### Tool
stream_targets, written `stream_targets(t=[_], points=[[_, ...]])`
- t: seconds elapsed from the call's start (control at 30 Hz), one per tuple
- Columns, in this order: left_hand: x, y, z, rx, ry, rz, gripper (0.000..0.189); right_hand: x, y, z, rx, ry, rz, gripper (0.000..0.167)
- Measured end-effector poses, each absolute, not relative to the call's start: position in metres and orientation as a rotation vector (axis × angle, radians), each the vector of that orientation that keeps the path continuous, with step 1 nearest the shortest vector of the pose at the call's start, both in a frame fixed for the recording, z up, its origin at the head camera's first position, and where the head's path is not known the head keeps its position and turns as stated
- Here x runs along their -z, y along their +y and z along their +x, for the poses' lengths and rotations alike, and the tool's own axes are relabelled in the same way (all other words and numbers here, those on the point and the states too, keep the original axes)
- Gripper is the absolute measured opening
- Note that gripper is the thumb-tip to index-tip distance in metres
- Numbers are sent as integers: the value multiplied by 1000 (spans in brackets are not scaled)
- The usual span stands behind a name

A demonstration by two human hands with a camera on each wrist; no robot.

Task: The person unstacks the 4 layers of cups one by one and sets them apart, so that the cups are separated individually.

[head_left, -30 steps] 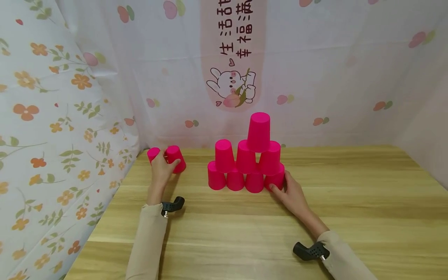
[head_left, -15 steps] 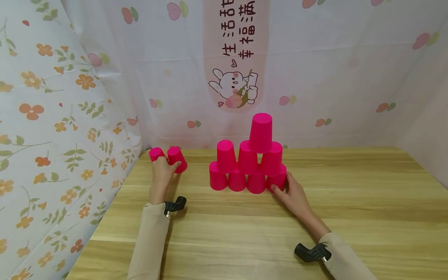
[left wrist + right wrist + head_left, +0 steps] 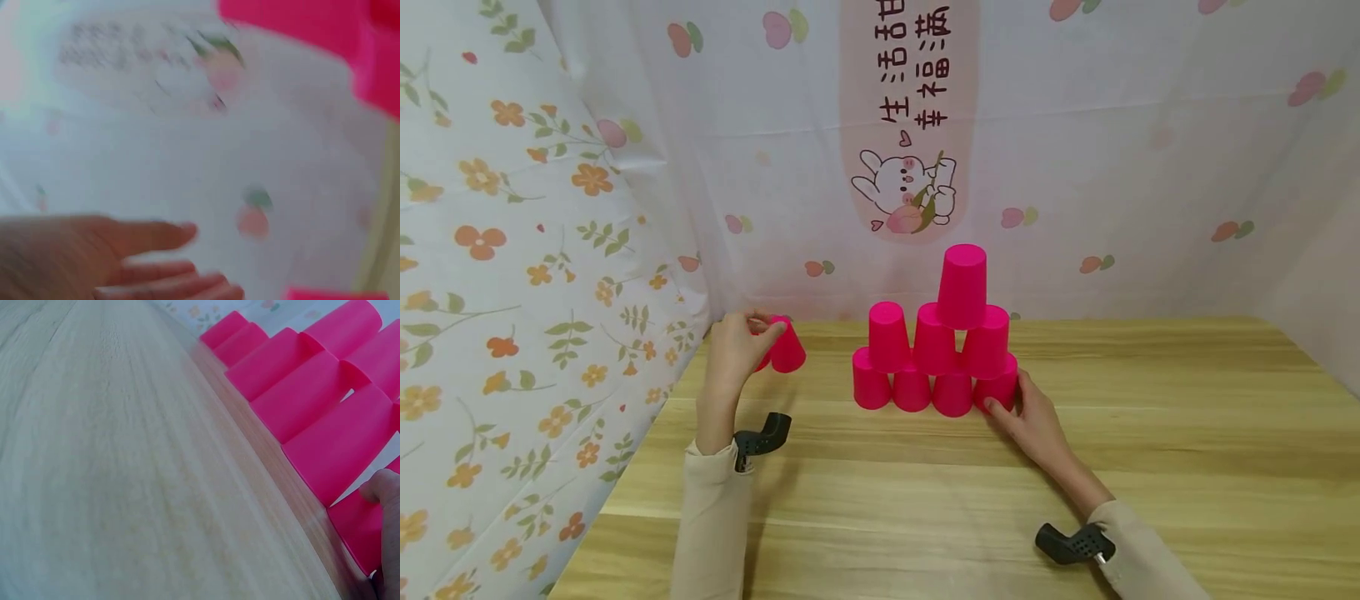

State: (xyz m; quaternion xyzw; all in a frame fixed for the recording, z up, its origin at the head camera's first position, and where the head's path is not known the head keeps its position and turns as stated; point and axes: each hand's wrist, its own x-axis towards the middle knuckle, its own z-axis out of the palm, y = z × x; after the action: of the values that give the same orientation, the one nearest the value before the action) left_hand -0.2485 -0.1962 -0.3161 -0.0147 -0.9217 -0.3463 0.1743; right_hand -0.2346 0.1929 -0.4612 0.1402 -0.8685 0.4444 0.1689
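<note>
Upside-down pink cups form a tiered stack (image 3: 935,346) on the table: several in the bottom row, three above, and a single cup (image 3: 963,287) on top, over the right side. My right hand (image 3: 1033,425) holds the bottom row's rightmost cup (image 3: 996,387), thumb in front, fingers round its far side. My left hand (image 3: 732,354) is raised beside two separate cups at the far left. It mostly hides one; the other cup (image 3: 787,346) shows right of the thumb. In the left wrist view, the blurred left hand (image 3: 119,253) has extended fingers with nothing between them.
The wooden table (image 3: 880,500) stretches before both arms. A patterned cloth (image 3: 760,167) hangs behind the table, and a flowered cloth (image 3: 535,292) closes off the left side. Black wrist mounts (image 3: 1075,543) stick out from both sleeves.
My left hand has risen off the two left cups, its wrist shifting slightly left. My right hand keeps its hold, and the stack stands as before. The head view has shifted slightly.
</note>
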Motion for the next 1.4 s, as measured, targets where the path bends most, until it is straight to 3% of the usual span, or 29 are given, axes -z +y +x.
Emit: stream_targets(t=[0.3, 0.43, 0.63, 0.83, 1.17, 1.4], points=[[287, -153, -227, 1896, -2120, -427, 40, 464, 194, -234, -1269, -2462, 409, 51], [286, -132, -223, 1663, -2069, -545, 43, 463, 198, -235, -1244, -2460, 406, 52], [299, -98, -236, 864, -2032, -870, 80, 462, 201, -232, -1249, -2455, 404, 54], [307, -78, -240, 523, -2131, -1043, 82, 463, 197, -235, -1267, -2458, 417, 54], [314, -48, -259, 526, -2048, -1150, 95, 465, 196, -235, -1269, -2456, 412, 54], [313, -25, -273, 716, -1944, -984, 91, 461, 194, -235, -1264, -2454, 429, 53]])
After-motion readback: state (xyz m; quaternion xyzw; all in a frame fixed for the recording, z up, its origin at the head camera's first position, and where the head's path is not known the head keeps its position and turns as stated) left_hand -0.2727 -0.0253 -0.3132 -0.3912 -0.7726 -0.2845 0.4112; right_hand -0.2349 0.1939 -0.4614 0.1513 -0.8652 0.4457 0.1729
